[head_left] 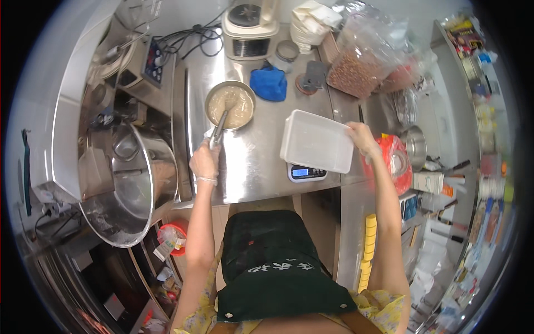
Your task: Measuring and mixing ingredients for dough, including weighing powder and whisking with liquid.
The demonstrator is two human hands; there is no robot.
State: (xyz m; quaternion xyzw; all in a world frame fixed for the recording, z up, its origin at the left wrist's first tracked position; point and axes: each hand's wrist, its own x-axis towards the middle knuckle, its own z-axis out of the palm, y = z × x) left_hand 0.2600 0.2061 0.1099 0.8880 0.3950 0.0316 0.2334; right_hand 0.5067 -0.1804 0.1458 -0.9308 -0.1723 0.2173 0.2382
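A round metal pan (208,116) of thick beige mixture (236,102) stands on the steel worktop. The grey handle of a utensil (220,126) slopes out of it toward me; its head is sunk in the mixture. My left hand (204,162) is closed around that handle, just in front of the pan. A white translucent plastic container (318,142) lies tilted over a small kitchen scale (307,173), hiding most of its top. My right hand (363,139) grips the container's right edge. The scale's display is lit blue.
A blue cloth (268,83) lies right of the pan. Behind are a blender base (249,33) and a bag of nuts (351,72). A red plastic bag (409,181) sits by my right forearm. At left stands a large steel mixing bowl (167,181).
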